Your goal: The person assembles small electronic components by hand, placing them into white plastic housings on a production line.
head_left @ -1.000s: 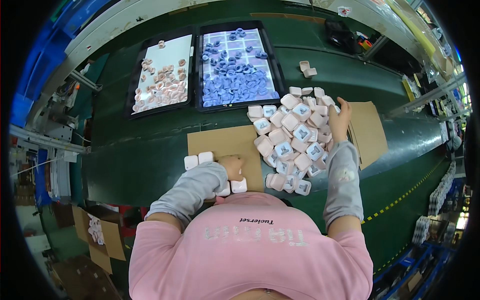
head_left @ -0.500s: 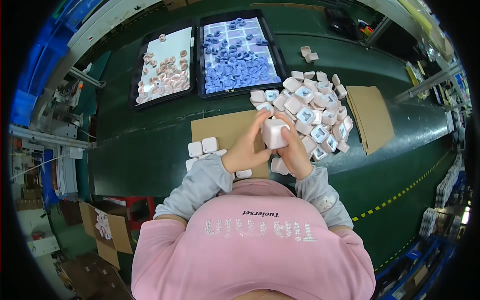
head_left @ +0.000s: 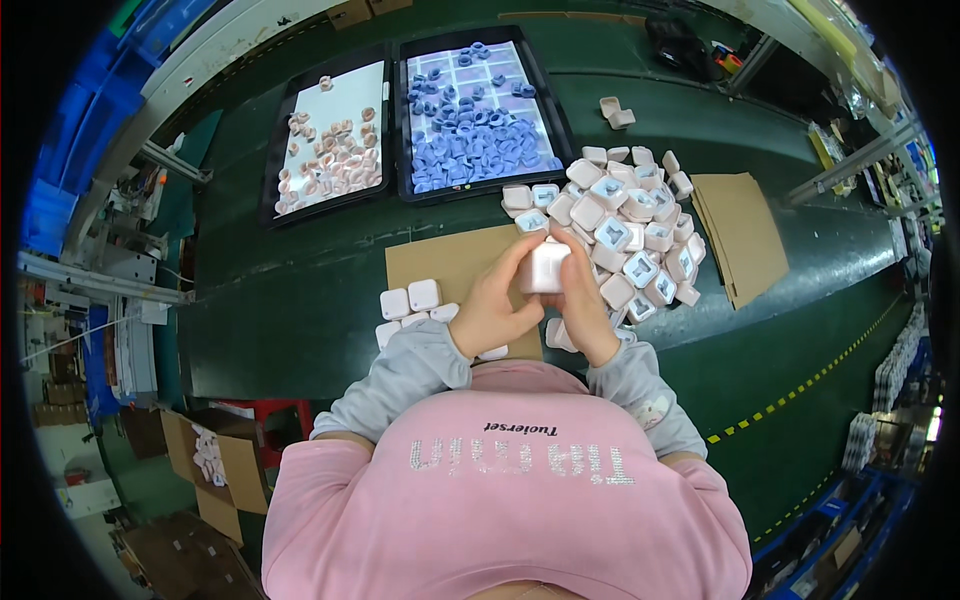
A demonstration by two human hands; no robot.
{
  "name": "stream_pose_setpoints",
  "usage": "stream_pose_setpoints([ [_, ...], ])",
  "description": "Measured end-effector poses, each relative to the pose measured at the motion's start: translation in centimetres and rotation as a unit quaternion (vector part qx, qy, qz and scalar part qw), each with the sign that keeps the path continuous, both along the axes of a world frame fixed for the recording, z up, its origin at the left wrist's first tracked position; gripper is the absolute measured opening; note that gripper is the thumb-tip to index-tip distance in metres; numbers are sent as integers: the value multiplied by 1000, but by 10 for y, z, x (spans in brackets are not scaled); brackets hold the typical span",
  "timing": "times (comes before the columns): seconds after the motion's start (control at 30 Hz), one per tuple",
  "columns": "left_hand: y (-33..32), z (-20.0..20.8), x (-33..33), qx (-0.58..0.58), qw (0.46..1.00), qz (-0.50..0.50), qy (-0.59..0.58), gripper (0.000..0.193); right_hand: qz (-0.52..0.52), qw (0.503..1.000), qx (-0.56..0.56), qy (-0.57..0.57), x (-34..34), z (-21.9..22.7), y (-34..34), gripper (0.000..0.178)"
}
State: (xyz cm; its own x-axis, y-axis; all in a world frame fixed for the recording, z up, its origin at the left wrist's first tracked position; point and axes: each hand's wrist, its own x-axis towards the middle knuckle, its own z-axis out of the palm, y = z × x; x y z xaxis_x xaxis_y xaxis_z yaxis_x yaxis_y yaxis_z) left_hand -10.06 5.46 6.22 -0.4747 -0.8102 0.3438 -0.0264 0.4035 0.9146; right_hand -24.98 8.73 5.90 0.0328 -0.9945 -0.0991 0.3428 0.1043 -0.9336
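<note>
Between both my hands is a small pale pink case [head_left: 545, 268] with rounded corners, held over the edge of a cardboard sheet [head_left: 430, 258]. The fingers of my left hand [head_left: 497, 302] wrap its left side. My right hand [head_left: 583, 300] grips it from the right, the fingers curled round its far edge. To the right lies a heap of similar pink cases [head_left: 612, 232]; several are open and show pale blue inserts. Several shut white-pink cases [head_left: 424, 294] rest on the cardboard left of my left hand.
Behind stand two black trays, one with beige-pink pieces [head_left: 345, 160] and one with blue pieces [head_left: 480, 145]. Folded cardboard [head_left: 742, 240] lies right of the heap. An open case [head_left: 617, 112] sits apart at the back. An open carton [head_left: 215, 455] stands lower left.
The case has turned slightly in my hands and sits more level. My fingers have closed in around it, the right thumb shifting to its side.
</note>
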Motion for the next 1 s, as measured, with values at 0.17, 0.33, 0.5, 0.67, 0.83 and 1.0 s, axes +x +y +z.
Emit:
stream_pose_setpoints([
  [0.17, 0, 0, 1, 244, 956, -67, 146, 62, -80, 940, -165, 288, 1, -2, -2, 42],
  [0.33, -2, -6, 8, 236, 964, -77, 96, 58, -56, 828, -262, 492, 2, 9, 2, 41],
  [0.5, -7, -3, 10, 86, 993, 13, -79, 50, -82, 872, -240, 418, -3, -15, 0, 40],
  [0.67, -25, 1, 20, 83, 995, 33, -35, 49, -6, 969, 107, -221, -7, 11, -6, 50],
  [0.83, -18, 17, 7, -167, 977, 24, -132, 34, -37, 968, 74, -235, 4, -1, -8, 50],
  [1.0, -23, -1, 1, 2, 998, -12, -63, 28, -46, 997, 2, -63, 2, -10, -3, 39],
])
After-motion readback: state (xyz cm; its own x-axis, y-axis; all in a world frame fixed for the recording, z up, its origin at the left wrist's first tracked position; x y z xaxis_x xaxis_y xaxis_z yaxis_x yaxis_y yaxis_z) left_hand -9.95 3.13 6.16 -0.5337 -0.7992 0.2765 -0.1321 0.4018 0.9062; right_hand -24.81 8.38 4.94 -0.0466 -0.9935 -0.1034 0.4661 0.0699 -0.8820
